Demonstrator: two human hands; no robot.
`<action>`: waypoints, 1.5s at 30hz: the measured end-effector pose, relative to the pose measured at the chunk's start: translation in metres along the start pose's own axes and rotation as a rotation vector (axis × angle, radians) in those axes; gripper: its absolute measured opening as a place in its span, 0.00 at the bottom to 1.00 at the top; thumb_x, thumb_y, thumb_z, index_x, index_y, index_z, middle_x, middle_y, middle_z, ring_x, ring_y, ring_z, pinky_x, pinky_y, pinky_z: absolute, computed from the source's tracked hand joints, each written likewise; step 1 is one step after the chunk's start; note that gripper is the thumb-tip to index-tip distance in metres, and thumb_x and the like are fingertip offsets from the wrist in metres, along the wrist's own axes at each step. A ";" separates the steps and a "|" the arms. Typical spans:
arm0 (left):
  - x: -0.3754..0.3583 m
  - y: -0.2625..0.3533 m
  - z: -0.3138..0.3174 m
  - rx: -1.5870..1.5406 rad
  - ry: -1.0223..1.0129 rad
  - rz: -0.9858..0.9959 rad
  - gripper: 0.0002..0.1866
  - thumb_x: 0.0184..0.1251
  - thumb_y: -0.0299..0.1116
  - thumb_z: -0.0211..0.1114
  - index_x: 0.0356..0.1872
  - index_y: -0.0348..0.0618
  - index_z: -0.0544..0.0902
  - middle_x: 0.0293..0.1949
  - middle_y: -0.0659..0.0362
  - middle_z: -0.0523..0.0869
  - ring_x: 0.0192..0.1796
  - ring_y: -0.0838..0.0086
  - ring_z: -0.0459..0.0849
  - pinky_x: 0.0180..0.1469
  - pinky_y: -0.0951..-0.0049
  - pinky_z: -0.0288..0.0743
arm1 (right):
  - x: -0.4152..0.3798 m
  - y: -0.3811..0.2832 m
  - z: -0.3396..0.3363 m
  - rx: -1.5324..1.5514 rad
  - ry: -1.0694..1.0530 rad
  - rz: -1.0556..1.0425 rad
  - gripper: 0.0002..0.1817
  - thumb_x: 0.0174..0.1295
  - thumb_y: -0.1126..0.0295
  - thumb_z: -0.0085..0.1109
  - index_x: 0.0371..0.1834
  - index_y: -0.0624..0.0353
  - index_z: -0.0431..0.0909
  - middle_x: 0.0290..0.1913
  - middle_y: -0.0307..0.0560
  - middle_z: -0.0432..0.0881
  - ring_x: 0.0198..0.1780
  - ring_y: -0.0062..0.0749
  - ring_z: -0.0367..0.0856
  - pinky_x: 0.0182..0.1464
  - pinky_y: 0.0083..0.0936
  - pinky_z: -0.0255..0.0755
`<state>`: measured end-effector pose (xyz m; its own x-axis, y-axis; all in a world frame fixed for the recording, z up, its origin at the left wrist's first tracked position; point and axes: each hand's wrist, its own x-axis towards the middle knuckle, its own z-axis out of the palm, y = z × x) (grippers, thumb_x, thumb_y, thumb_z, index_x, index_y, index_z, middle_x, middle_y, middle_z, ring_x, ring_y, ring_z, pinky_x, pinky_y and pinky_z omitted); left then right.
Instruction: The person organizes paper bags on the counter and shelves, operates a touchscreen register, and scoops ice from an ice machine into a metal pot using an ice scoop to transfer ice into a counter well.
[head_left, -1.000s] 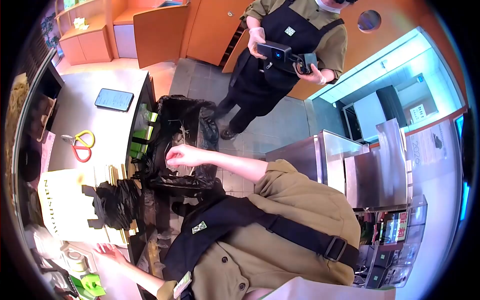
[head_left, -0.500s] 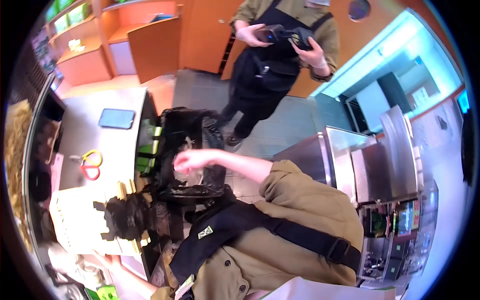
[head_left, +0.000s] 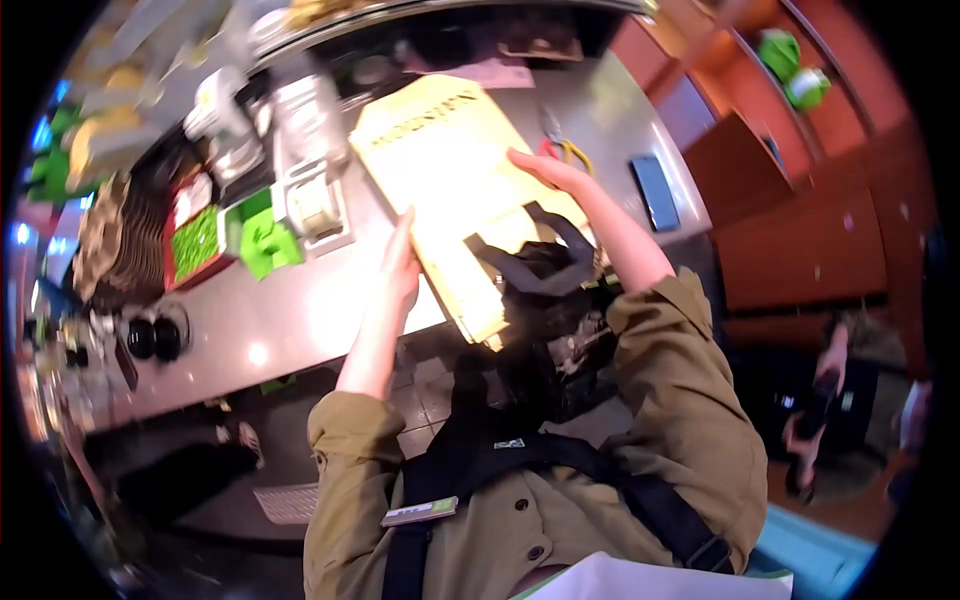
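Metal glare brightens the counter (head_left: 240, 345), whose front edge slants across the view. Towards its left end, a stack of brown cardboard pieces (head_left: 125, 245) stands beside a red-sided box of small green items (head_left: 197, 242). Next come a bright green item (head_left: 268, 243) in a white container and a white-framed holder (head_left: 317, 205).

The left hand (head_left: 400, 268) touches the left side of a stack of pale paper bags (head_left: 450, 150), its thumb extended along that side; its other fingers are hidden, so I cannot tell how firmly they close. The bags lie flat, gathered together, reaching the counter's front edge, where black handles (head_left: 573, 238) loop loosely. Judging by their uneven lower ends, the gathering looks done but the squaring-up incomplete; anything else left cannot be told. The right hand (head_left: 560, 178) rests against the right side, its lower fingers hidden, grip unclear.

Just beyond it lie scissors (head_left: 567, 148), with red and yellow handles, then a phone (head_left: 654, 192) near the counter's right end. Far right, a co-worker holds a dark device (head_left: 826, 385).
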<state>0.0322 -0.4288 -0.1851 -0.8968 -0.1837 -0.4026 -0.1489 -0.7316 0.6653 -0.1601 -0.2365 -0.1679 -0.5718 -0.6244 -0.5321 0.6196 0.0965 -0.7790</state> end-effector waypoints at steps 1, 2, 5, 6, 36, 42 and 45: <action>0.004 0.000 0.001 -0.068 -0.035 -0.011 0.27 0.58 0.46 0.53 0.51 0.34 0.66 0.49 0.54 0.72 0.51 0.68 0.70 0.54 0.69 0.62 | 0.006 -0.001 -0.004 -0.025 -0.066 0.020 0.28 0.59 0.52 0.44 0.53 0.64 0.63 0.51 0.44 0.69 0.48 0.22 0.68 0.51 0.14 0.60; 0.010 -0.001 -0.001 -0.137 -0.078 -0.022 0.26 0.58 0.44 0.54 0.51 0.33 0.66 0.48 0.53 0.73 0.49 0.68 0.72 0.52 0.69 0.64 | 0.014 0.003 -0.012 -0.194 -0.080 -0.014 0.28 0.58 0.53 0.45 0.54 0.65 0.61 0.54 0.44 0.66 0.52 0.23 0.65 0.54 0.16 0.58; 0.029 -0.024 -0.015 -0.270 0.004 -0.001 0.21 0.57 0.38 0.56 0.47 0.32 0.69 0.42 0.50 0.77 0.44 0.65 0.76 0.46 0.69 0.72 | 0.012 0.008 -0.007 -0.451 -0.053 -0.147 0.30 0.59 0.54 0.43 0.57 0.67 0.58 0.58 0.46 0.62 0.59 0.27 0.58 0.60 0.20 0.49; 0.021 -0.022 -0.013 -0.301 -0.034 0.013 0.21 0.56 0.36 0.56 0.47 0.32 0.69 0.42 0.50 0.77 0.44 0.65 0.76 0.46 0.68 0.72 | 0.008 0.012 -0.009 -0.501 -0.067 -0.185 0.30 0.59 0.54 0.43 0.57 0.67 0.58 0.58 0.46 0.61 0.60 0.28 0.57 0.61 0.21 0.47; -0.471 -0.123 -0.231 0.033 0.511 0.561 0.37 0.47 0.28 0.65 0.56 0.37 0.53 0.52 0.53 0.65 0.56 0.70 0.63 0.57 0.71 0.57 | -0.194 0.235 0.422 -0.412 -0.616 0.132 0.38 0.42 0.53 0.60 0.54 0.65 0.60 0.50 0.46 0.69 0.50 0.31 0.68 0.51 0.26 0.62; -0.529 -0.045 -0.324 0.454 0.786 0.295 0.39 0.44 0.42 0.66 0.51 0.30 0.54 0.46 0.42 0.69 0.49 0.57 0.71 0.49 0.67 0.65 | -0.165 0.333 0.527 0.120 -0.321 0.608 0.23 0.55 0.58 0.48 0.51 0.59 0.67 0.46 0.44 0.75 0.45 0.29 0.73 0.49 0.25 0.66; -0.512 -0.016 -0.368 0.537 0.744 0.273 0.38 0.44 0.43 0.66 0.49 0.30 0.56 0.46 0.41 0.69 0.48 0.56 0.72 0.48 0.66 0.66 | -0.131 0.373 0.519 0.158 -0.265 0.613 0.24 0.55 0.54 0.47 0.51 0.56 0.67 0.46 0.45 0.74 0.45 0.31 0.74 0.49 0.29 0.67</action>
<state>0.6468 -0.5642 -0.2209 -0.4614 -0.8088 -0.3645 -0.3111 -0.2372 0.9203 0.4257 -0.5210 -0.2166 0.0459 -0.6639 -0.7464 0.8718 0.3915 -0.2946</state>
